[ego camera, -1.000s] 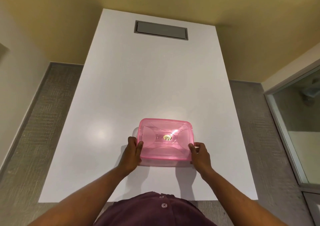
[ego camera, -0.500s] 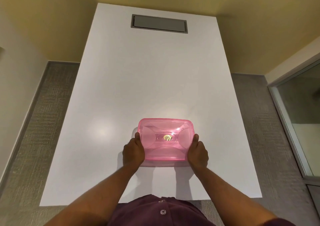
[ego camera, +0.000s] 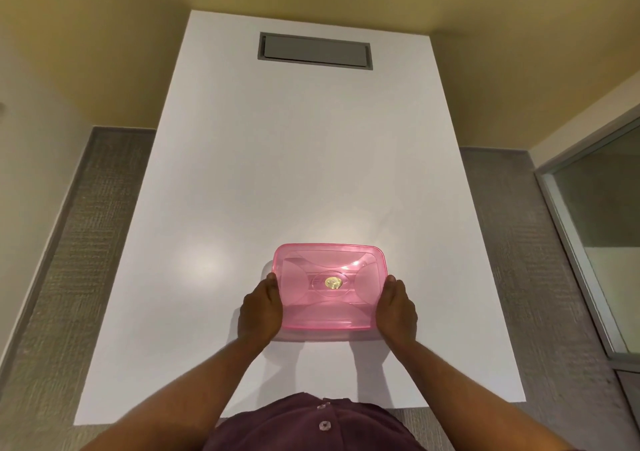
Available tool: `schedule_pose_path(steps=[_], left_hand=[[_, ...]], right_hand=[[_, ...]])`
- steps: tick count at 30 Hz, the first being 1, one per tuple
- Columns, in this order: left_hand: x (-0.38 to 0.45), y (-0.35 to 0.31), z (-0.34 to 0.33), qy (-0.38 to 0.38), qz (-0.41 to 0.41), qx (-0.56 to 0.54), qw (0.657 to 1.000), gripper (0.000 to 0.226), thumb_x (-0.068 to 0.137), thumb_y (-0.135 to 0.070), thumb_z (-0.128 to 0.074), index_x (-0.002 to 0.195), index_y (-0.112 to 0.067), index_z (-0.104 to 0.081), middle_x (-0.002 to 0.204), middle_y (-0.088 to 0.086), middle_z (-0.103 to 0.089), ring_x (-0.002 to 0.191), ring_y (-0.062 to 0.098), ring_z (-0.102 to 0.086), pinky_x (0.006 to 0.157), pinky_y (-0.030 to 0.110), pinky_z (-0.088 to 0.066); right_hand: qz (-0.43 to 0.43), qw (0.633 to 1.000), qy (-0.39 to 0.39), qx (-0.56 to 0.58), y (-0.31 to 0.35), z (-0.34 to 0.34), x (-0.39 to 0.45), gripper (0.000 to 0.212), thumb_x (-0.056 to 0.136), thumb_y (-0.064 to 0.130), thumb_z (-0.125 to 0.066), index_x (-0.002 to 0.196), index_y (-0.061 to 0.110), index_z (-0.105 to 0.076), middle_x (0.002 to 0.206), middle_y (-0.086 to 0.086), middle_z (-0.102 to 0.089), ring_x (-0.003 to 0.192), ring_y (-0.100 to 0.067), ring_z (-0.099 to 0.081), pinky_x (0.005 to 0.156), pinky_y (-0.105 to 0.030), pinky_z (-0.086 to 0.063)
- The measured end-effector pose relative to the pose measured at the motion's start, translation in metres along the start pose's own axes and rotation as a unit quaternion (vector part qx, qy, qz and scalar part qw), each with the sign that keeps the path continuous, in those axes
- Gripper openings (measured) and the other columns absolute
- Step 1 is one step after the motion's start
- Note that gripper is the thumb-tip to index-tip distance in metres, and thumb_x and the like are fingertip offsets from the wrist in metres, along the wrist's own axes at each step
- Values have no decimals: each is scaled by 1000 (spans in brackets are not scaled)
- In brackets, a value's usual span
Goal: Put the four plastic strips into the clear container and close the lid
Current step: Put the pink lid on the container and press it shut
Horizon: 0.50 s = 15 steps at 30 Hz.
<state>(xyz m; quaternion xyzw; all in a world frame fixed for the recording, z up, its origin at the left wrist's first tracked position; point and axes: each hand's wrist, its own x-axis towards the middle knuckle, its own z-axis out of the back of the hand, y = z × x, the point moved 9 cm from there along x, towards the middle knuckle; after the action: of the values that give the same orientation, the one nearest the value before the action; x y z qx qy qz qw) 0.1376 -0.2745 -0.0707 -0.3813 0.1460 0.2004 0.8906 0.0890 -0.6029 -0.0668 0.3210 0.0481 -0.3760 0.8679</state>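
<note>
A translucent pink lid (ego camera: 329,288) with a small gold sticker at its middle sits on the container (ego camera: 311,336), near the front of the white table (ego camera: 294,173). Only a pale sliver of the container shows beneath the lid. My left hand (ego camera: 259,310) clasps the lid's left edge, thumb on the rim. My right hand (ego camera: 396,307) clasps the right edge the same way. The plastic strips are not visible; I cannot tell what lies under the lid.
A grey recessed hatch (ego camera: 315,51) is set into the table's far end. Grey carpet (ego camera: 86,243) runs along both sides. A glass partition with a metal frame (ego camera: 595,236) stands at the right.
Both hands slid from the lid's front corners up along its sides and closed tighter on the edges. The view tilted slightly; the lid stayed where it was.
</note>
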Motion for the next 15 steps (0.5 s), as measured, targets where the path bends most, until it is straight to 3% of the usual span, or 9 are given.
schedule_pose_path(steps=[3, 6, 11, 15], left_hand=[[17, -3, 8, 22, -9, -27, 999, 34, 101, -40, -40, 78, -16, -48, 78, 6, -64, 81, 36, -61, 68, 37, -42], [36, -22, 17, 11, -20, -64, 998, 15, 97, -28, -50, 87, -16, -52, 77, -4, -61, 82, 31, -61, 68, 34, -42], [60, -37, 5, 39, 48, -47, 997, 54, 97, -63, -33, 92, -13, -52, 92, 8, -63, 92, 33, -58, 83, 41, -45], [64, -44, -5, 41, 37, -26, 998, 55, 99, -63, -30, 86, -12, -49, 91, 14, -62, 91, 37, -58, 79, 41, -43]], right_hand=[[18, 1000, -3, -14, 4, 11, 11, 32, 107, 38, -34, 102, 14, -55, 95, -16, -70, 94, -41, -67, 76, -40, -45], [29, 1000, 2, 2, 20, 18, 27, 25, 105, 34, -42, 98, 15, -57, 87, -6, -63, 94, -38, -66, 74, -37, -41], [4, 998, 56, -24, 50, 10, 53, 68, 102, 67, -21, 96, 13, -62, 89, -5, -61, 88, -31, -56, 80, -38, -41], [4, 995, 69, -66, 52, 1, 57, 77, 97, 75, -14, 86, 13, -58, 85, -4, -62, 84, -31, -57, 77, -38, -43]])
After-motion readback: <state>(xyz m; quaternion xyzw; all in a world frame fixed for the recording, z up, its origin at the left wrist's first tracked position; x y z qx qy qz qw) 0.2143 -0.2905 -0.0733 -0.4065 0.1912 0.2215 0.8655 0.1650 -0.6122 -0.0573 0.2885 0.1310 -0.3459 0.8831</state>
